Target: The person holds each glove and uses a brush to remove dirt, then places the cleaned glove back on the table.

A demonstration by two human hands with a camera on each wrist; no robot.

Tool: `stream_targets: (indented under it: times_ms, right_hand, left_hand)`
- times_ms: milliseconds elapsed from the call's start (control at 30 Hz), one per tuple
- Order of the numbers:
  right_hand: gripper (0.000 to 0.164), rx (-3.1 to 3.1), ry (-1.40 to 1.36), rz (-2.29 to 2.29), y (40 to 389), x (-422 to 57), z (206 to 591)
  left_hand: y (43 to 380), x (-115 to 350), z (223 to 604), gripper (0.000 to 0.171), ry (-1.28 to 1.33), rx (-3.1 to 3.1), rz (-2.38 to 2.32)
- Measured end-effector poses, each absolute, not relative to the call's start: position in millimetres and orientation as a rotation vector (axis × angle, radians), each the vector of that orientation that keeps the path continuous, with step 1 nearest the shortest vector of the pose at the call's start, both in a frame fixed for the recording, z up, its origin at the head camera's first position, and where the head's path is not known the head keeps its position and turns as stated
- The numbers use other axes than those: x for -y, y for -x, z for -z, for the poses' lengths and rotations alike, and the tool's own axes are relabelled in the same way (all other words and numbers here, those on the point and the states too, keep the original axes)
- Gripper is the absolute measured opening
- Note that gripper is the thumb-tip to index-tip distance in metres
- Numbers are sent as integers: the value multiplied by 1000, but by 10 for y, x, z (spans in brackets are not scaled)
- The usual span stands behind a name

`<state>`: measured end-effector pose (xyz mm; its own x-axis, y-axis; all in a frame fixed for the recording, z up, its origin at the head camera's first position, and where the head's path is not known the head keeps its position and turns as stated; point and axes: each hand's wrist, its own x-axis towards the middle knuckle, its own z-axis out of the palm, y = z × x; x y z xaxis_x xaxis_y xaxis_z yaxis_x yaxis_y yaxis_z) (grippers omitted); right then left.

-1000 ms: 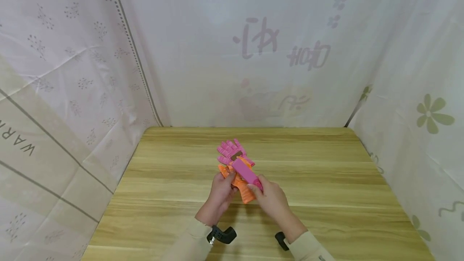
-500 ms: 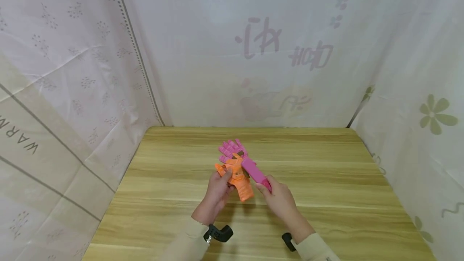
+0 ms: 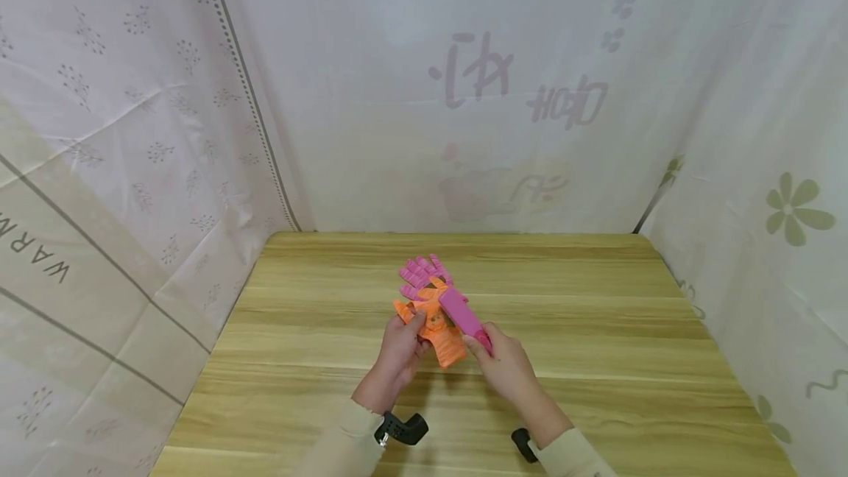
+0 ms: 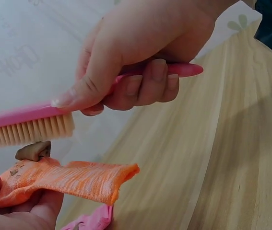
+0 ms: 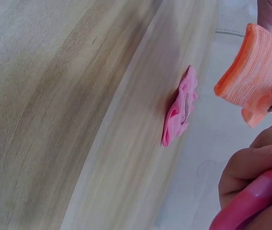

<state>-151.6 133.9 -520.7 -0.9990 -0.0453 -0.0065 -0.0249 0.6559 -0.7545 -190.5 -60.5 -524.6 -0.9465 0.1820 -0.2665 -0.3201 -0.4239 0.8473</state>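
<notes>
My left hand holds an orange knitted glove off the table, thumb on top and fingers beneath. In the left wrist view, a brown scrap or patch sticks up from the glove. A pink brush with pale bristles is in my right hand, its fingers curled round the handle. The bristles face down, right over the brown piece; whether they touch it I cannot tell. Beyond the orange glove lies a pink glove, partly hidden by it.
A wood-grain table lies under both hands. Patterned pale curtains hang behind it and along both sides. Each wrist wears a black strap device, such as the left one.
The brush has shifted right across the orange glove, from its middle toward its right edge, then slightly back left. The orange glove has turned a little in my left hand. The pink glove stays put.
</notes>
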Motion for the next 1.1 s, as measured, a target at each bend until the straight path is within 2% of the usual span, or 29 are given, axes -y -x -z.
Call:
stream_targets:
  times_ms: [400,767,1100]
  right_hand:
    - [33,-2824,29,1426,1489,-1318,5165]
    - [33,-2792,56,1383,1483,-1248,5153]
    - [40,-2792,82,1358,1471,-1178,5158]
  left_hand:
    - [1893,585,5243,38,199,-1431,-2457]
    - [1861,523,5240,40,151,-1416,-2465]
    - [1841,461,5247,44,113,-1467,-2431]
